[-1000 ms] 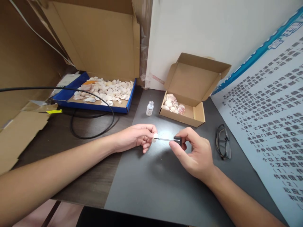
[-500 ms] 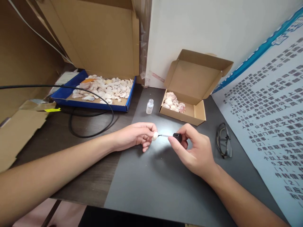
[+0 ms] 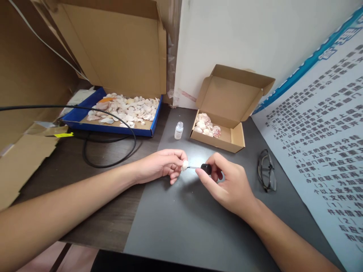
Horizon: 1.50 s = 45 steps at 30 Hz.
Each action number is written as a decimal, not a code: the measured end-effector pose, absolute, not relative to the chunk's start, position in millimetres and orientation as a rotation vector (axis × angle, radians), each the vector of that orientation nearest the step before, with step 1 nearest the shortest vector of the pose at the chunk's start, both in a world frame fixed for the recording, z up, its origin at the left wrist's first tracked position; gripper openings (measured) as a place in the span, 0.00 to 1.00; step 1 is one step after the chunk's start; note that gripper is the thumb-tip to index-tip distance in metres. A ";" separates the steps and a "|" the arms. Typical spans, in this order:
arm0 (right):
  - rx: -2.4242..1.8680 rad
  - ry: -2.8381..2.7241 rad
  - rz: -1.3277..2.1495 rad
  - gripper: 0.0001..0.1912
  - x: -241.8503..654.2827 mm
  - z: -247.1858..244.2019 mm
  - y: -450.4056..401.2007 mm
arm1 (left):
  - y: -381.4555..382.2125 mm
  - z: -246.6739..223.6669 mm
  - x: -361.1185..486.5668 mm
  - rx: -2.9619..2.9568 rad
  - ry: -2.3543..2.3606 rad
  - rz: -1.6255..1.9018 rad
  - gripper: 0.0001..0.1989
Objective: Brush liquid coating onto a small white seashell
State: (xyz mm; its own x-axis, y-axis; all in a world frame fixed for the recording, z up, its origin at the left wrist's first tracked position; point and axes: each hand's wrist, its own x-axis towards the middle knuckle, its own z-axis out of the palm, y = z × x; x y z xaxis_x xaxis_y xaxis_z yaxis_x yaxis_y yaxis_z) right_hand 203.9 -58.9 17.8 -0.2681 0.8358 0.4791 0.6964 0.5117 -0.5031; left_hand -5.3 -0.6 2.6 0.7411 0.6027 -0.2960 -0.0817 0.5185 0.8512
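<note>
Between thumb and fingers, my left hand (image 3: pixel 167 164) holds a small white ribbed shell (image 3: pixel 184 165) above the grey mat. My right hand (image 3: pixel 224 175) grips a black cap (image 3: pixel 206 169) with a thin brush (image 3: pixel 194 167) on it. The brush's dark tip points left and meets the shell's right side. Beyond the hands, a small uncapped glass bottle (image 3: pixel 179 130) with a white label stands upright on the mat (image 3: pixel 170 219).
A blue-edged tray (image 3: pixel 124 130) of many shells lies at the back left, with a black cable (image 3: pixel 135 141) looping before it. An open cardboard box (image 3: pixel 218 144) holding shells stands at the back. Glasses (image 3: pixel 266 170) lie at right, beside a printed sheet (image 3: pixel 320 151).
My right hand has moved slightly left with the cap and brush, bringing it closer to the shell. My left hand still pinches the shell. The view has shifted slightly.
</note>
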 end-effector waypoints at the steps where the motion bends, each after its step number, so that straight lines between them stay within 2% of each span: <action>1: -1.268 -2.030 0.255 0.13 204.0 17.6 -59.0 | -0.6 2.6 -5.2 0.947 0.623 0.444 0.03; 7: -1.150 -1.977 0.219 0.08 206.4 17.6 -60.6 | -0.5 2.0 -5.8 0.960 0.625 0.436 0.04; 12: -1.252 -1.962 0.201 0.11 208.1 17.0 -58.9 | -0.4 1.9 -6.3 0.957 0.628 0.432 0.04; 16: -1.186 -1.970 0.221 0.10 206.3 16.9 -58.1 | -0.4 2.6 -6.3 0.967 0.617 0.434 0.03; 22: -1.288 -2.006 0.295 0.16 204.2 16.1 -57.9 | 0.1 2.8 -5.6 0.962 0.609 0.444 0.03; 27: -1.168 -1.991 0.258 0.10 206.1 16.9 -58.8 | -0.4 2.0 -6.3 0.960 0.612 0.435 0.03; 32: -1.166 -2.044 0.296 0.12 205.3 16.3 -58.7 | 0.2 1.9 -6.5 0.947 0.604 0.450 0.03; 37: -1.054 -1.980 0.209 0.08 204.8 20.4 -60.6 | 0.5 1.2 -6.3 0.962 0.600 0.440 0.03; 42: -1.169 -2.030 0.198 0.14 206.1 20.5 -60.9 | -0.3 1.0 -6.2 0.967 0.607 0.430 0.04; 45: -1.088 -1.971 0.184 0.11 206.3 20.5 -62.5 | -0.5 0.6 -6.1 0.978 0.604 0.434 0.04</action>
State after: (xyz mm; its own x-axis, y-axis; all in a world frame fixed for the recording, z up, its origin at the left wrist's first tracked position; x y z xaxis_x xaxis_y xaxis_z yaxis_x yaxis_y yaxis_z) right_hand 206.3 -62.5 20.5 -0.2553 0.7502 0.6099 0.6241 0.6096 -0.4887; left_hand -6.1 -0.5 0.6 0.7564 0.5929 -0.2762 -0.0730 0.4962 0.8651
